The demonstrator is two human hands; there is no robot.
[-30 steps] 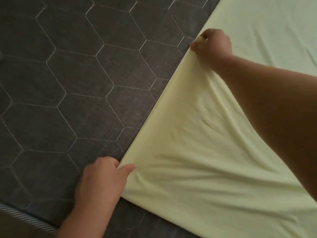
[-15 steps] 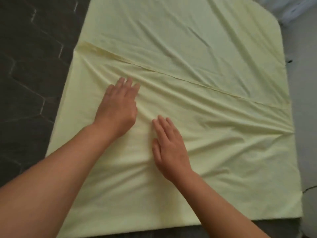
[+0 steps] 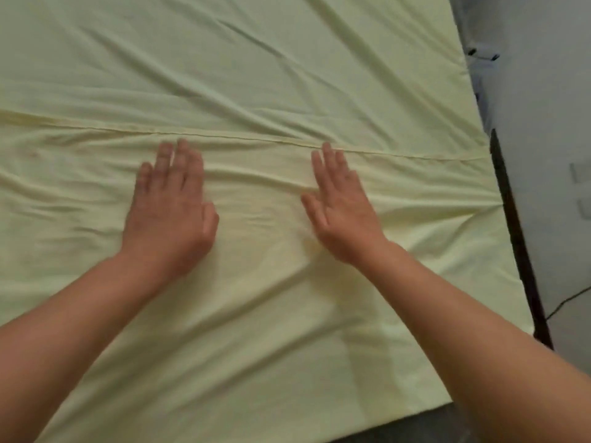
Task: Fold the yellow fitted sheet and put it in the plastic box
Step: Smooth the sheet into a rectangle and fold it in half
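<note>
Pale yellow cotton fills the view: the yellow fitted sheet (image 3: pixel 287 75) lies spread over the dark mattress (image 3: pixel 518 238), its folded-over edge (image 3: pixel 256 139) running left to right just beyond the fingertips. Both palms are down now, flat and open, gripping nothing; the left hand (image 3: pixel 169 212) and right hand (image 3: pixel 342 209) have slid apart from where they sat close together half a second ago, and the edge pinch of a second back is gone. That reads as smoothing wrinkles outward after a first fold. No plastic box is in view, so more folding likely remains.
</note>
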